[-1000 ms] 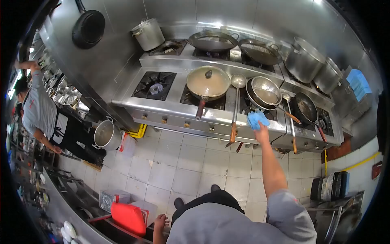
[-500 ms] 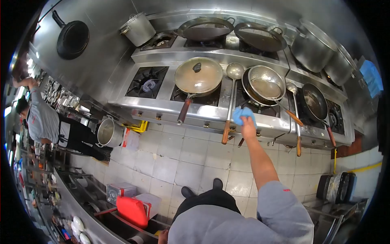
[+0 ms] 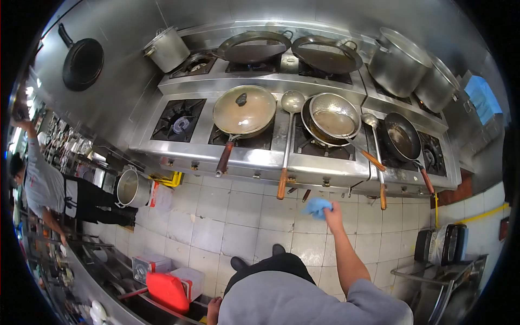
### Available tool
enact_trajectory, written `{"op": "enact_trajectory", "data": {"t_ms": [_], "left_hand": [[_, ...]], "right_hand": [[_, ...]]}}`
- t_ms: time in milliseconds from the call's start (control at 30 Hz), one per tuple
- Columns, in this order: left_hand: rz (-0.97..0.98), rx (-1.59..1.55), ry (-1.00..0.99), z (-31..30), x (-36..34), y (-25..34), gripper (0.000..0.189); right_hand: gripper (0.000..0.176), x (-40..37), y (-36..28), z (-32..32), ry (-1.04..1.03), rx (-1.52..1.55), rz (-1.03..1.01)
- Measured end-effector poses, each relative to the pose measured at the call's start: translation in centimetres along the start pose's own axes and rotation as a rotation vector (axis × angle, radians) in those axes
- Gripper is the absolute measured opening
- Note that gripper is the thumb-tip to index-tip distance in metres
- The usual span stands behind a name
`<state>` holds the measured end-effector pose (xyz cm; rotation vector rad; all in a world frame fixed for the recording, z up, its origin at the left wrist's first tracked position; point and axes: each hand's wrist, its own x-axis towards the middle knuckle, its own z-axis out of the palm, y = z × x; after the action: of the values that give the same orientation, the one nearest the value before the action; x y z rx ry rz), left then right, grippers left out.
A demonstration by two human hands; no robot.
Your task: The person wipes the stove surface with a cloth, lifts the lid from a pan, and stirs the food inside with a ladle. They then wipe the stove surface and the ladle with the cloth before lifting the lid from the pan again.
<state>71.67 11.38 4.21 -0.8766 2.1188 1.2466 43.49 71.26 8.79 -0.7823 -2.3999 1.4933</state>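
My right hand (image 3: 332,211) grips a crumpled blue cloth (image 3: 317,206) in the air over the tiled floor, a little in front of the steel stove range (image 3: 244,157). It touches nothing else. Nearest to it are the hanging ladle handle (image 3: 282,181) and the stove's front knobs. My left hand (image 3: 212,307) shows only at the bottom edge, down by my side beside a red container (image 3: 169,291); its fingers are too hidden to judge.
On the stove stand a lidded pan (image 3: 244,111), a strainer wok (image 3: 331,116), a black wok (image 3: 402,138) and big pots (image 3: 398,62). Another person (image 3: 40,187) works at the left counter. A steel pot (image 3: 130,187) sits on the floor.
My right hand has pulled the blue cloth off the stove's front edge, back and down toward me. The view has shifted slightly left.
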Motion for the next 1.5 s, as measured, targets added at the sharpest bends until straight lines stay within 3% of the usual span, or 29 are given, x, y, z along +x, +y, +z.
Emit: {"op": "enact_trajectory", "data": {"t_ms": [67, 100, 167, 200, 267, 400, 467, 567, 600, 700, 833, 867, 933, 1000, 1133, 1167, 1200, 1267, 1300, 1367, 1400, 1500], "left_hand": [[-0.186, -0.350, -0.073, -1.0, -1.6, 5.1, 0.028], [-0.189, -0.339, -0.073, -1.1, -2.3, 7.6, 0.028], [-0.065, -0.105, 0.003, -0.9, -3.1, 10.9, 0.031], [-0.067, -0.101, 0.005, -1.1, -2.6, 10.5, 0.031], [-0.124, -0.227, -0.021, -1.6, -1.5, 10.1, 0.035], [-0.120, -0.196, -0.062, -1.1, -1.6, 11.6, 0.037], [-0.024, -0.089, -0.025, -0.5, -2.6, 12.6, 0.033], [0.057, 0.091, -0.077, -0.3, -2.0, 9.9, 0.028], [-0.053, -0.147, -0.028, -0.6, -0.4, 6.7, 0.023], [-0.205, -0.224, -0.003, -1.3, -2.4, 7.6, 0.024], [-0.159, -0.236, 0.029, -1.8, -2.0, 6.6, 0.025], [-0.141, -0.235, 0.039, -2.1, -1.6, 6.2, 0.025], [-0.106, -0.230, 0.053, -2.3, -1.5, 5.5, 0.026], [-0.198, -0.463, 0.072, -1.6, 0.9, 10.2, 0.031], [0.252, -0.213, -0.105, 4.0, 5.8, 26.4, 0.036], [0.262, -0.135, -0.216, 5.9, 5.8, 31.5, 0.038], [0.203, -0.277, -0.341, 8.4, 6.2, 35.0, 0.043], [0.286, -0.347, -0.531, 12.5, 6.9, 41.3, 0.053], [0.295, -0.370, -0.539, 14.5, 7.4, 43.6, 0.056], [0.290, -0.423, -0.521, 18.1, 8.5, 46.7, 0.060], [0.276, -0.452, -0.495, 19.3, 9.0, 47.8, 0.061], [0.164, -0.586, -0.572, 21.0, 9.6, 50.2, 0.060]], "right_hand": [[0.025, 2.2, -5.9, -1.9, 0.081, 0.061, -0.095], [0.028, 3.7, -8.2, -2.5, 0.109, 0.048, -0.163], [0.042, 6.6, -11.7, -2.5, 0.265, -0.123, -0.484], [0.042, 7.8, -11.9, -1.6, 0.264, -0.120, -0.480], [0.056, 9.7, -11.3, 1.0, 0.074, -0.245, -0.363], [0.060, 10.4, -10.5, 8.0, 0.067, -0.404, -0.228], [0.060, 9.7, -12.1, 9.1, 0.010, -0.433, -0.194], [0.060, 9.5, -11.8, 7.4, -0.085, -0.555, -0.251], [0.061, 9.8, -10.4, 6.5, -0.022, -0.613, -0.253], [0.063, 11.0, -6.6, 0.7, 0.123, -0.651, -0.247], [0.065, 11.9, -3.1, -6.6, 0.323, -0.528, -0.015], [0.065, 12.2, -3.3, -7.0, 0.312, -0.522, -0.028], [0.062, 12.5, -3.9, -7.1, 0.368, -0.545, 0.176], [0.062, 12.2, -4.4, -4.3, 0.329, -0.542, 0.145], [0.064, 10.1, -7.3, 4.3, 0.134, -0.443, -0.068], [0.064, 9.2, -9.1, 5.8, 0.044, -0.413, -0.113], [0.064, 8.7, -10.3, 6.8, 0.036, -0.416, -0.122], [0.062, 8.5, -12.6, 8.4, -0.087, -0.482, -0.124], [0.062, 8.6, -13.0, 8.1, -0.083, -0.479, -0.132], [0.059, 8.9, -13.3, 6.4, 0.062, -0.694, -0.366], [0.048, 8.7, -14.7, 5.1, 0.035, -0.707, -0.253], [0.054, 9.6, -11.3, 2.1, 0.121, -0.800, -0.341]]}}
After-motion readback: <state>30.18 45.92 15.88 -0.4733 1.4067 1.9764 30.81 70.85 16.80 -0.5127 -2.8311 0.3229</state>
